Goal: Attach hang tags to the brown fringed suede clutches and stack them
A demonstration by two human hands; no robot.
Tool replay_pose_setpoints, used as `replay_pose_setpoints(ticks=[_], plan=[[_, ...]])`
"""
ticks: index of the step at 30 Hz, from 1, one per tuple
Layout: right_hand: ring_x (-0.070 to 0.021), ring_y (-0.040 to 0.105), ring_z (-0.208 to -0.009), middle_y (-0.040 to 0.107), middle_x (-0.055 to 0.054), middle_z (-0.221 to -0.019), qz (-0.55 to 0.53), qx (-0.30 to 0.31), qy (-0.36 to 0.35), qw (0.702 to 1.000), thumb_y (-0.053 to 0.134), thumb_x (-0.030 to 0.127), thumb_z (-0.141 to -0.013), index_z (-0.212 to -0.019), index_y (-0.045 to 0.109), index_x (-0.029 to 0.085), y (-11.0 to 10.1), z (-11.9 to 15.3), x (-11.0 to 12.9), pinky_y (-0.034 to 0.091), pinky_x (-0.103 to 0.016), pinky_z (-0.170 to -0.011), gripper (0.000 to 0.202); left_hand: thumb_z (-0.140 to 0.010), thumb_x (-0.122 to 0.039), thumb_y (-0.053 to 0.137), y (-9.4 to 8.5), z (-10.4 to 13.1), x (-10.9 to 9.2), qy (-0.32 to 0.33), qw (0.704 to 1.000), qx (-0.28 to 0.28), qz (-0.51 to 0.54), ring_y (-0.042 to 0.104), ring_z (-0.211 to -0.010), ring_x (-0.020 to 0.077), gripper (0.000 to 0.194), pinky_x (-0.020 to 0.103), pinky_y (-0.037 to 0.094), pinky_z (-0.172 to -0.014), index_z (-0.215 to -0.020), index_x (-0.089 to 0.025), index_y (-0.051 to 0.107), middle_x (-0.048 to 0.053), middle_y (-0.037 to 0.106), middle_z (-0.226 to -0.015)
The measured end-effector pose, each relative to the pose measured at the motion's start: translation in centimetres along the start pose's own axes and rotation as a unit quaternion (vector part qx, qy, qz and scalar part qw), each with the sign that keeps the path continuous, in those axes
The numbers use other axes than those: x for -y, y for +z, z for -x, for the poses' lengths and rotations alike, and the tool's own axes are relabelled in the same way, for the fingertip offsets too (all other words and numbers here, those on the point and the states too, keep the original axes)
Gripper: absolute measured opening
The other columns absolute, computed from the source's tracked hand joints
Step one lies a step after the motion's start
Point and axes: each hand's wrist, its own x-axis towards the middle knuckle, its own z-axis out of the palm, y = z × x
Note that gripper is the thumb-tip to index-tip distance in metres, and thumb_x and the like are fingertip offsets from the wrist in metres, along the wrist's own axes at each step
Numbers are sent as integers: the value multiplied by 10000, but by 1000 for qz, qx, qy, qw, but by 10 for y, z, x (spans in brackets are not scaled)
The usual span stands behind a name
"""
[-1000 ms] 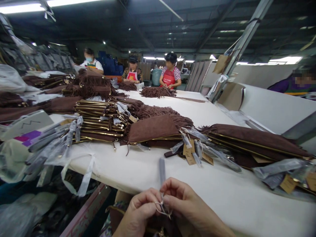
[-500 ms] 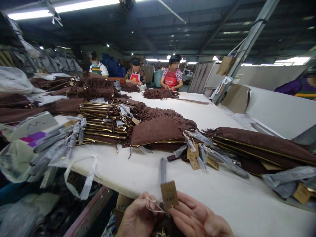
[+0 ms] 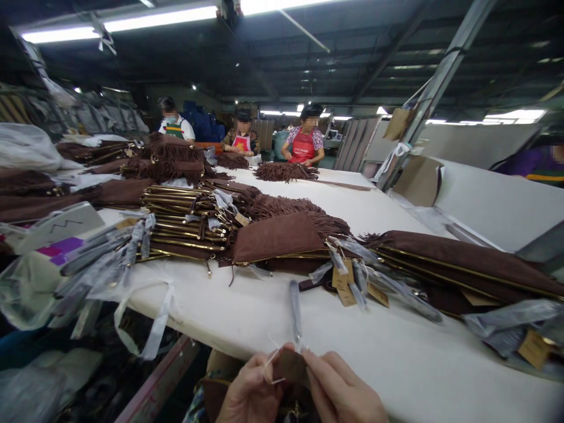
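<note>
Low in the view, my left hand (image 3: 253, 385) is closed, pinching the thin white string (image 3: 271, 370) of a brown cardboard hang tag. My right hand (image 3: 343, 385) is closed on the right side of that hang tag (image 3: 293, 367), whose face is now in shadow. Just beyond the fingertips, a narrow grey strap wrapped in clear plastic (image 3: 295, 311) points away across the white table (image 3: 247, 314). Below my hands are dark brown material and a bit of gold-coloured metal, mostly hidden.
Stacked brown fringed pouches (image 3: 277, 238) with gold zippers lie ahead, and more pouches (image 3: 462, 264) lie to the right with tags and plastic-wrapped straps. Plastic-wrapped straps (image 3: 106, 258) overhang the left table edge. Several people work beyond, one in a red apron (image 3: 304, 145).
My right hand has gone from flat and open under the tag to closed on it. The tag has turned and dropped between my hands. My left hand keeps the string.
</note>
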Motion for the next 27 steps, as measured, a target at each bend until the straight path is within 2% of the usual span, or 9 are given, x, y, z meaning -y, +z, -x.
replay_pose_setpoints(ticks=[6,9,12,14,16,18,21,24,27], plan=[[-134,574,-524,591,2,-711,148,138,-96,975,349,170,-968,-937,596,239,-18,-22,8,407,-210,-465,259,-641,-309,791,-7,5,-2,7,993,-2,-122,579,-1124,334,191,449,387,-1009,-622,-151,684,109,683,-1135],[-124,559,-524,600,19,-721,125,181,-96,971,420,129,-902,-804,556,243,-19,-31,12,354,-220,-461,203,-685,-349,772,-7,4,-2,27,975,41,-216,549,-1153,341,198,428,393,-988,-642,-161,724,113,681,-1086],[-125,585,-641,624,10,-787,2,202,-32,979,424,140,-896,-827,565,239,-13,-32,11,391,-201,-551,185,-774,-309,712,2,3,-7,92,914,94,-384,591,-1019,288,163,375,428,-920,-694,-173,752,108,661,-992],[-135,576,-671,608,13,-781,-79,194,53,976,421,186,-917,-983,574,238,-12,-27,7,416,-209,-601,174,-817,-248,666,8,5,-14,120,871,88,-469,601,-923,245,139,333,446,-861,-740,-178,758,98,639,-968],[-145,554,-643,586,30,-751,-112,197,129,966,502,259,-901,-1173,527,232,-11,-18,-1,421,-227,-607,274,-822,-179,639,13,8,-26,125,852,57,-505,597,-871,214,128,292,448,-808,-748,-183,743,83,629,-945],[-162,562,-679,606,30,-802,-106,246,148,952,667,318,-805,-1284,481,243,-11,-8,-8,422,-242,-625,519,-797,-131,642,15,14,-40,131,848,34,-513,593,-859,202,106,266,445,-781,-739,-183,713,66,628,-897],[-199,586,-826,635,0,-990,-72,322,107,938,808,279,-652,-1326,480,270,-8,-1,-13,427,-260,-698,749,-779,-147,669,15,21,-58,137,863,15,-485,565,-689,145,60,213,441,-621,-725,-172,663,34,600,-795],[-199,586,-844,631,-1,-962,11,340,61,939,764,221,-697,-1116,605,247,-6,-6,-8,401,-267,-703,449,-783,-206,694,20,22,-68,107,900,-27,-423,391,-444,44,65,155,298,-393,-790,-173,638,-6,561,-751],[-178,598,-816,623,9,-930,68,333,53,939,679,202,-766,-875,615,236,-9,-14,0,368,-254,-657,131,-747,-198,727,34,20,-75,132,910,-41,-391,385,-425,28,112,134,273,-344,-788,-170,626,-5,571,-797]])
